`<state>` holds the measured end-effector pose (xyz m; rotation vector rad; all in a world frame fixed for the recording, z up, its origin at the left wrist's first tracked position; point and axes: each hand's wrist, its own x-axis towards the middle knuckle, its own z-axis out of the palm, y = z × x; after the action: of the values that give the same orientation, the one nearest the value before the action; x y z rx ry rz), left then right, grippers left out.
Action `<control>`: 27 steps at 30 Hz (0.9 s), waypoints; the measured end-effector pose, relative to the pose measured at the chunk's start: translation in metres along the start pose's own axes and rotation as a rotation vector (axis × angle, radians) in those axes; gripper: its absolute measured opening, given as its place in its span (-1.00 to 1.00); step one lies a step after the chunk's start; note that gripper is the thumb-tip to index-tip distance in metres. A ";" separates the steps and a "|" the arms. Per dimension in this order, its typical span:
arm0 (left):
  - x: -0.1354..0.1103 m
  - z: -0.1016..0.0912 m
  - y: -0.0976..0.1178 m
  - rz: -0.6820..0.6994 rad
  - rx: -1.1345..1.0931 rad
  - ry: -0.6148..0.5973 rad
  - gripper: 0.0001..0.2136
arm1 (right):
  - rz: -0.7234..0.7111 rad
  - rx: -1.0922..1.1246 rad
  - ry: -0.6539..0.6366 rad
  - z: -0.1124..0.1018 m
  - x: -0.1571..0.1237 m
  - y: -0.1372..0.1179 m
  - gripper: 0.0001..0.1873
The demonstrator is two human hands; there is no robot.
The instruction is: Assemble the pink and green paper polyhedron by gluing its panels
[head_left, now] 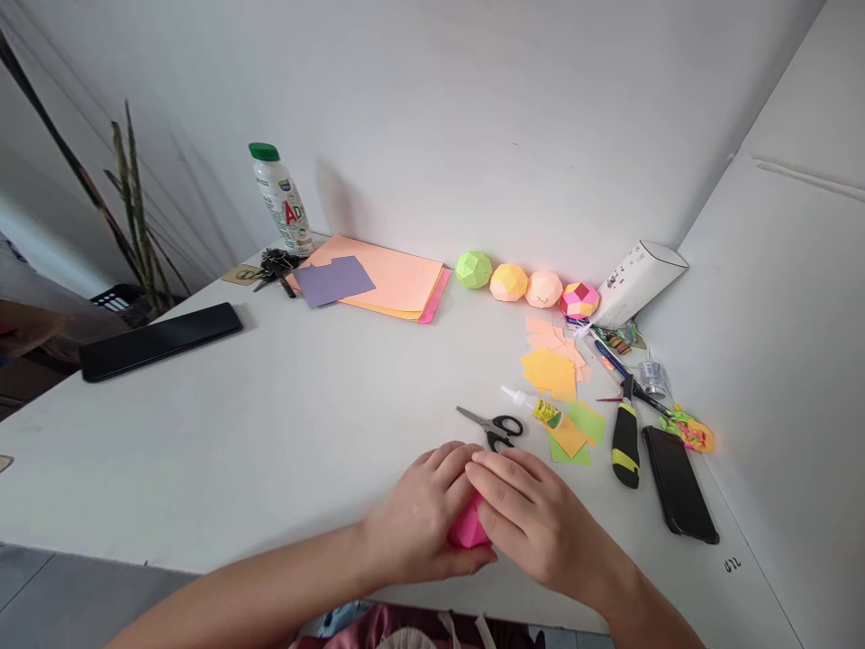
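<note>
Both my hands meet near the front edge of the white table (284, 424). My left hand (423, 518) and my right hand (531, 523) are closed round a pink folded paper piece (466, 530), which shows only between the palms. Its shape is mostly hidden by my fingers. Just beyond my fingertips lie small black-handled scissors (492, 425) and a small glue bottle (537, 408).
Coloured paper scraps (558, 374), a yellow-black utility knife (625, 439), a phone (679, 494) and pens lie at the right. Several paper balls (517, 284) line the wall, beside a white box (639, 281). Paper sheets (385, 279), keys, a bottle (282, 200) and a black tablet (160, 341) are at the left.
</note>
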<state>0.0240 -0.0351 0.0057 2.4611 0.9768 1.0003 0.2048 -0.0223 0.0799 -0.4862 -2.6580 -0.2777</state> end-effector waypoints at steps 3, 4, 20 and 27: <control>0.000 0.000 0.004 0.006 0.039 0.022 -0.37 | 0.012 0.007 0.019 -0.001 0.000 -0.001 -0.71; 0.000 -0.001 0.005 0.012 0.062 0.033 -0.38 | 0.012 0.004 0.019 -0.001 -0.001 -0.002 -0.70; 0.003 -0.009 -0.003 0.001 0.109 0.041 -0.29 | 0.338 0.434 0.085 -0.004 -0.014 0.020 -0.81; 0.008 -0.017 -0.015 -0.106 0.099 0.064 -0.35 | 0.548 0.252 -0.050 0.027 -0.043 0.050 -0.81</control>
<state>0.0084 -0.0184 0.0139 2.4397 1.1910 1.0246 0.2499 0.0185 0.0426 -1.1068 -2.4349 0.2335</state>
